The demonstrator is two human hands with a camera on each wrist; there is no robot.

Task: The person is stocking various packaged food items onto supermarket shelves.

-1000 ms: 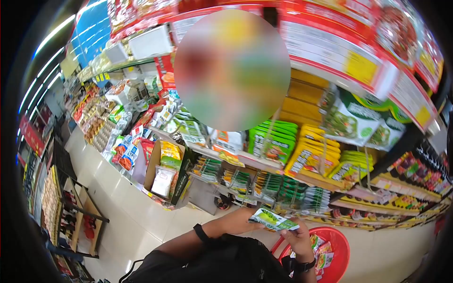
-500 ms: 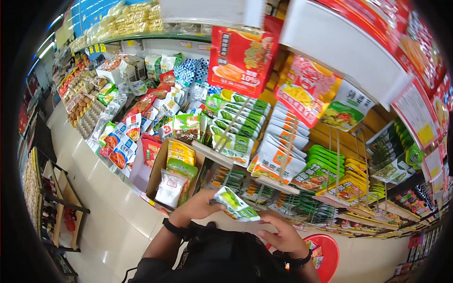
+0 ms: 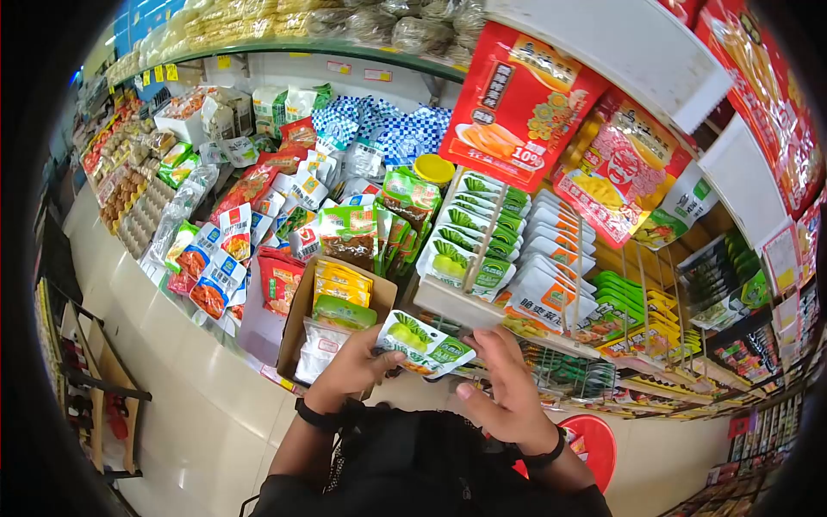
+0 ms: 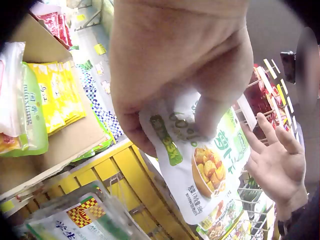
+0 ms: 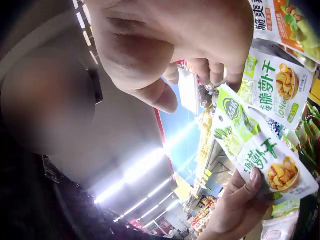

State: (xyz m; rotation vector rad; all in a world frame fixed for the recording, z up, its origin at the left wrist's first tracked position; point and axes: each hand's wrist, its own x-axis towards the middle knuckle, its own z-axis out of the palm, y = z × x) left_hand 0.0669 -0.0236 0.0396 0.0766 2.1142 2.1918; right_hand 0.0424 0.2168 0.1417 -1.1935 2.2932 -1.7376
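My left hand (image 3: 349, 370) pinches a small white and green pickled radish packet (image 3: 426, 345) by one end, thumb on its face. In the left wrist view, a bowl of yellow radish pieces is printed on the packet (image 4: 207, 172). My right hand (image 3: 512, 396) is beside the other end, fingers extended and thumb apart, gripping nothing. Its fingertips lie close to the packet's (image 5: 260, 145) green end in the right wrist view. Matching packets (image 3: 465, 241) hang in a row on the shelf just beyond my hands.
A cardboard box (image 3: 291, 320) of yellow, green and white bags stands left of the shelf. Red bags (image 3: 525, 108) hang overhead from the upper shelf. Metal hooks with orange-white packets (image 3: 551, 267) stick out ahead. A red basket (image 3: 600, 444) with packets sits on the floor at right.
The head view has swung left and nearer to the shelf. My right hand, earlier holding the packet's other end, has let go and opened out. My left hand keeps the packet.
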